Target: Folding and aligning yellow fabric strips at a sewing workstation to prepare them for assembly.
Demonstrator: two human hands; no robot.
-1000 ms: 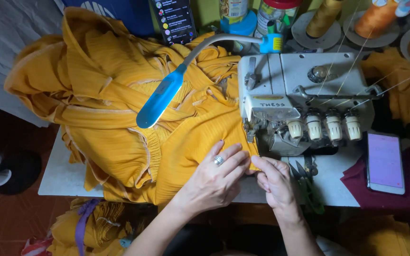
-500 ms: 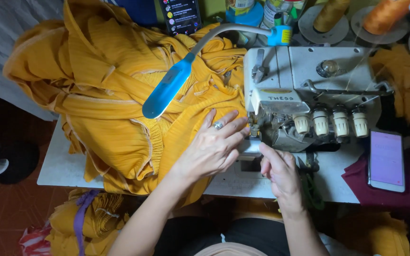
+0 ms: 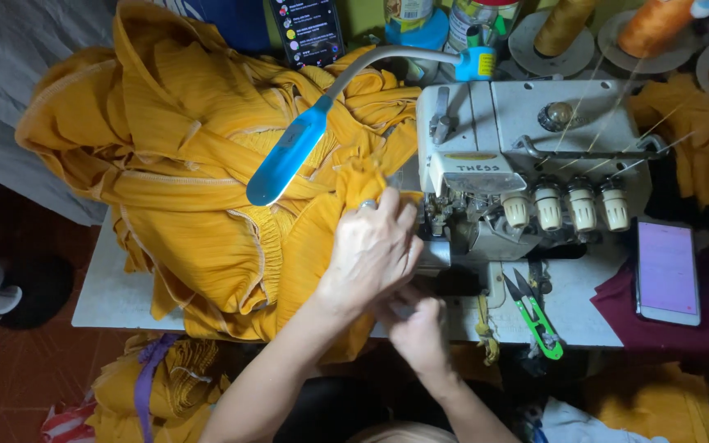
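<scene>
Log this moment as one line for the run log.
left hand: on yellow fabric at serger | right hand: below it, at table edge | snips: untouched

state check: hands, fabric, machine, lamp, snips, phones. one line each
left hand: flat on the yellow fabric at the needle area
right hand: under the left, at the fabric edge; grip hidden
yellow fabric: bunched, heaped left of the machine
sewing machine: threaded, four dials facing the person
blue lamp: bent over the fabric
green snips: lying on the table, shut
phone: screen lit, flat
</scene>
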